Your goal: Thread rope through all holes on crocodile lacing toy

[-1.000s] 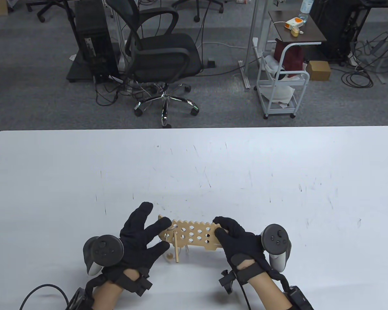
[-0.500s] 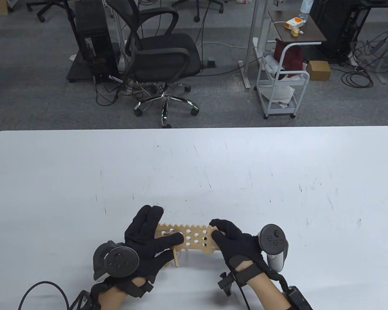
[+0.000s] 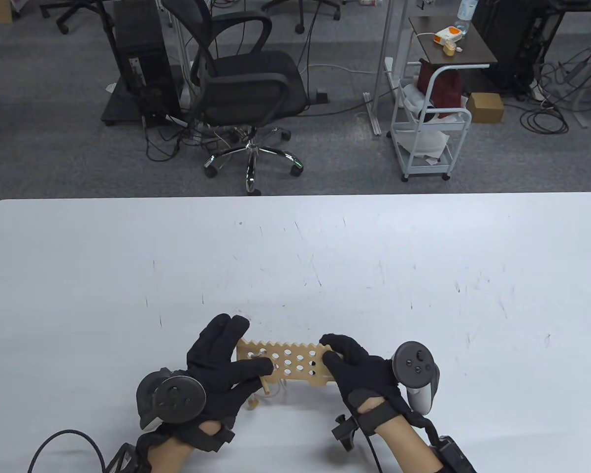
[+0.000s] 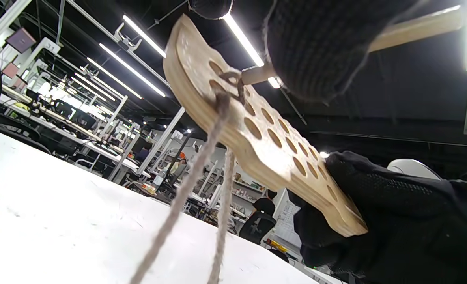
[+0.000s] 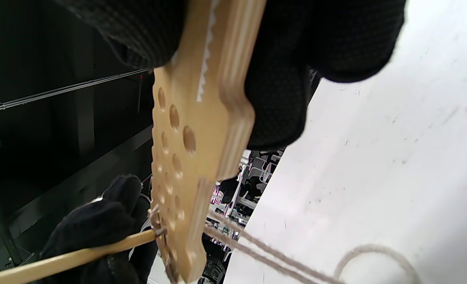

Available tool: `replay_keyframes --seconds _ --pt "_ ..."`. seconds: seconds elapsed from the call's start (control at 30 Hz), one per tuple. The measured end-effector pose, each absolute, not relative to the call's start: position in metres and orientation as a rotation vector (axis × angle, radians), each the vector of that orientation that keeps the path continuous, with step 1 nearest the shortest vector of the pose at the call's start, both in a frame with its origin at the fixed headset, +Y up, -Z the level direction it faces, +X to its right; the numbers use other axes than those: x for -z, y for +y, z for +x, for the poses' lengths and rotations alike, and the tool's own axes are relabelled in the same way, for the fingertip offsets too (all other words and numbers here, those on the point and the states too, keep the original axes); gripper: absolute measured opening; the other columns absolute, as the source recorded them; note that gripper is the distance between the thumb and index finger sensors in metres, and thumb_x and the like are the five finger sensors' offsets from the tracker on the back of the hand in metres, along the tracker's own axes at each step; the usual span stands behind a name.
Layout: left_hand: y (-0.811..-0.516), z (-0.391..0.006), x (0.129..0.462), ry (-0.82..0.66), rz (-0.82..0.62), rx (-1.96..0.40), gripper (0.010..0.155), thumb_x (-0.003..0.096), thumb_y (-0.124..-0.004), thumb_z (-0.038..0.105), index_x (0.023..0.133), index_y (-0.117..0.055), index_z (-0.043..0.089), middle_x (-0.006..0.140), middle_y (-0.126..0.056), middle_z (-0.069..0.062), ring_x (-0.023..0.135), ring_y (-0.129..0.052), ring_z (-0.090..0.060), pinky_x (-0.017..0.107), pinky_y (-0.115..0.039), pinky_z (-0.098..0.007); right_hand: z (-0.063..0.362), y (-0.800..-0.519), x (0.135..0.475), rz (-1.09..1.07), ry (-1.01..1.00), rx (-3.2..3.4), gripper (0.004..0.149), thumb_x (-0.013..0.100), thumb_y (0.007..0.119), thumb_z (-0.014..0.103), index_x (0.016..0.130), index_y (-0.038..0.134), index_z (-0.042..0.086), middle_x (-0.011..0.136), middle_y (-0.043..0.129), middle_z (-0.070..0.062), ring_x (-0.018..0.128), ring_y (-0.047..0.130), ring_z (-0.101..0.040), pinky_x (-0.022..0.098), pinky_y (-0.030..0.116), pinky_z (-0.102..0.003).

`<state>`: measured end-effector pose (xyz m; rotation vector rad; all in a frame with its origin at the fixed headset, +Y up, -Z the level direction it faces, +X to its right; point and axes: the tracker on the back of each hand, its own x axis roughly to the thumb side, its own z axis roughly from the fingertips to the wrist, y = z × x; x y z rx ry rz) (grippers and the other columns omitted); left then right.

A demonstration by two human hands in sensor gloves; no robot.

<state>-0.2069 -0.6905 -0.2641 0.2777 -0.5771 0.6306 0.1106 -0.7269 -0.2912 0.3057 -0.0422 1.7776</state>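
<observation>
Since half a second ago, the left hand (image 3: 221, 367) is sitting a little lower and the wooden needle (image 5: 73, 255) has swung out from under the board's bottom edge, so only a short stub is showing there in the table view. Largest first: the white table (image 3: 423, 276) is carrying nothing but the work, near the middle of its near edge. Above it the crocodile lacing toy (image 3: 285, 362) is being held off the surface, its long axis running left to right, toothed edge facing the far side, one end in each hand. The right hand (image 3: 362, 367) is gripping the right end, fingers curled over the far edge and thumb on the near face. The left hand is pinching the needle at the toy's left end, its other fingers spread straight behind the board. The rope (image 4: 196, 177) is hanging from the leftmost holes in two strands to the table.
</observation>
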Motion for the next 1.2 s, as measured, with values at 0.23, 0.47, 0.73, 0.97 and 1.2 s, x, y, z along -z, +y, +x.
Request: replay_keyframes --seconds 0.23,0.47,0.73,0.97,1.2 --pt "-0.686 -0.218 0.266 -0.521 0.327 -0.676 0.045 0.0421 -0.089 0.042 0.085 -0.084 0.052 0.119 -0.041 -0.003 0.112 -0.030 -0.037 0.080 -0.031 -0.060 0.113 -0.727 0.292 0.290 -0.041 -1.774 0.047 0.046 0.077 0.032 0.088 0.072 0.011 0.070 0.095 -0.008 0.051 0.104 -0.029 0.043 0.079 -0.048" --pt "-0.680 -0.232 0.267 -0.454 0.393 -0.703 0.045 0.0429 -0.088 0.042 0.086 -0.083 0.052 0.118 -0.044 -0.003 0.111 -0.033 -0.037 0.080 -0.032 -0.060 0.114 -0.728 0.293 0.284 -0.032 -1.780 0.047 0.046 0.077 0.032 0.088 0.073 0.010 0.070 0.095 -0.009 0.051 0.104 -0.029 0.043 0.079 -0.048" --pt "-0.679 -0.250 0.273 -0.365 0.419 -0.753 0.045 0.0435 -0.087 0.042 0.088 -0.082 0.051 0.118 -0.046 -0.004 0.111 -0.036 -0.037 0.079 -0.033 -0.060 0.117 -0.728 0.294 0.262 -0.036 -1.788 0.047 0.046 0.077 0.032 0.088 0.072 0.010 0.070 0.095 -0.009 0.051 0.104 -0.029 0.043 0.079 -0.048" --pt "-0.679 -0.263 0.278 -0.300 0.437 -0.787 0.046 0.0438 -0.086 0.041 0.088 -0.081 0.050 0.117 -0.048 -0.005 0.110 -0.039 -0.037 0.079 -0.034 -0.061 0.122 -0.729 0.297 0.238 -0.046 -1.792 0.047 0.047 0.077 0.032 0.088 0.072 0.011 0.071 0.094 -0.009 0.052 0.103 -0.029 0.043 0.078 -0.048" --pt "-0.681 -0.276 0.282 -0.238 0.451 -0.816 0.046 0.0441 -0.085 0.041 0.089 -0.081 0.050 0.116 -0.051 -0.005 0.109 -0.042 -0.037 0.079 -0.034 -0.061 0.128 -0.729 0.300 0.208 -0.064 -1.798 0.047 0.047 0.077 0.032 0.088 0.072 0.011 0.071 0.094 -0.009 0.052 0.103 -0.029 0.043 0.078 -0.048"
